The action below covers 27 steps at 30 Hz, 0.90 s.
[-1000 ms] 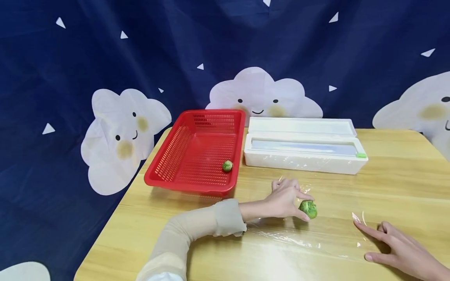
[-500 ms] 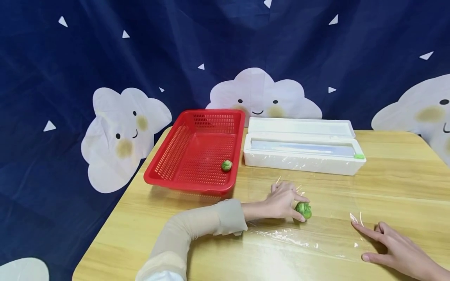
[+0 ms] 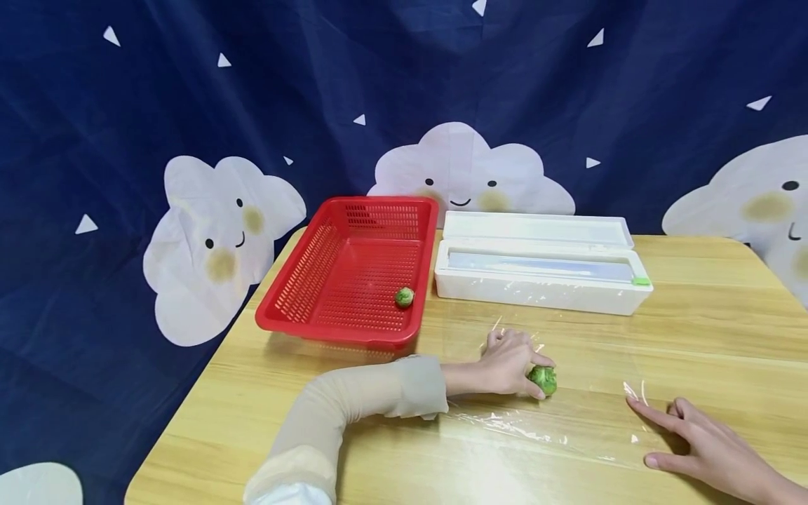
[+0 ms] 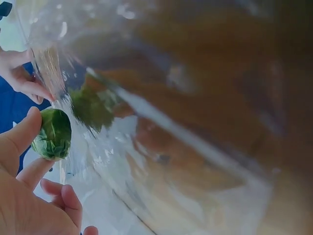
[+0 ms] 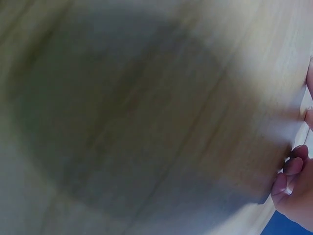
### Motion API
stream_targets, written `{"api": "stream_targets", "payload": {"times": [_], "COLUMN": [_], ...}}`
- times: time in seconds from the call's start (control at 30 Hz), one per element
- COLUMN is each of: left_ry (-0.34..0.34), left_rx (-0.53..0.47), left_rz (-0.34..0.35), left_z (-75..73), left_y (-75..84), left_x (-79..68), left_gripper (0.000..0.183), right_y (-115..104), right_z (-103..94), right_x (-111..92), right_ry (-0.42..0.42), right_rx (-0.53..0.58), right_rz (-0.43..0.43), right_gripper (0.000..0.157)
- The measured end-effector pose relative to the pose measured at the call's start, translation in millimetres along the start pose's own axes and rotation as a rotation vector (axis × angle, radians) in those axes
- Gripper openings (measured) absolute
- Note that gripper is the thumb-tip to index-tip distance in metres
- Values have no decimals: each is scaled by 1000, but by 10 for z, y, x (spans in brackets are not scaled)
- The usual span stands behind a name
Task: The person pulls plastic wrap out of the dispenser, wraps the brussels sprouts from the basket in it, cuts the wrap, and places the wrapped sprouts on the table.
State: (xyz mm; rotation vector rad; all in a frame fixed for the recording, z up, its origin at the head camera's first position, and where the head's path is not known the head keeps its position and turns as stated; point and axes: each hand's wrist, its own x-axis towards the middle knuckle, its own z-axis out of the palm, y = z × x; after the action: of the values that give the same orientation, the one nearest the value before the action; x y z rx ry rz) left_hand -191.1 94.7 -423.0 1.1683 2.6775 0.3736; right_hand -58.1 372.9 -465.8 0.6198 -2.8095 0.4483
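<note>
In the head view my left hand (image 3: 508, 365) pinches a green Brussels sprout (image 3: 543, 381) between thumb and index finger, close over a clear sheet of cling film (image 3: 587, 421) spread on the table. The left wrist view shows the same sprout (image 4: 53, 134) between the fingertips, with shiny film beside it. My right hand (image 3: 707, 442) is at the film's right side, index fingertip at its glinting edge, thumb apart from the index finger and nothing gripped. A second Brussels sprout (image 3: 405, 297) lies in the red basket (image 3: 341, 336).
A white cling film box (image 3: 543, 292) with its lid (image 3: 536, 228) raised stands at the back of the wooden table (image 3: 713, 301), right of the basket. A green slider (image 3: 641, 281) sits at its right end. Behind hangs a dark blue cloud-print curtain (image 3: 353, 63).
My left hand has moved slightly to the left with the Brussels sprout still pinched. My right hand stays at the film's right edge.
</note>
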Motion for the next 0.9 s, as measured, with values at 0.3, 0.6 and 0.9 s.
{"api": "stream_targets", "payload": {"times": [0.3, 0.6, 0.9], "left_ry": [-6, -39, -45], "left_rx": [5, -6, 36], "left_rz": [-21, -61, -63], "left_z": [6, -11, -31], "left_y": [-38, -42, -40], "left_x": [-4, 4, -5], "left_gripper": [54, 55, 60], "right_y": [3, 2, -14], "right_z": [4, -11, -13], "right_x": [14, 6, 9], "right_ry": [3, 6, -9], "right_rx": [14, 12, -16], "right_rz": [-2, -7, 13], "right_gripper": [86, 85, 86]}}
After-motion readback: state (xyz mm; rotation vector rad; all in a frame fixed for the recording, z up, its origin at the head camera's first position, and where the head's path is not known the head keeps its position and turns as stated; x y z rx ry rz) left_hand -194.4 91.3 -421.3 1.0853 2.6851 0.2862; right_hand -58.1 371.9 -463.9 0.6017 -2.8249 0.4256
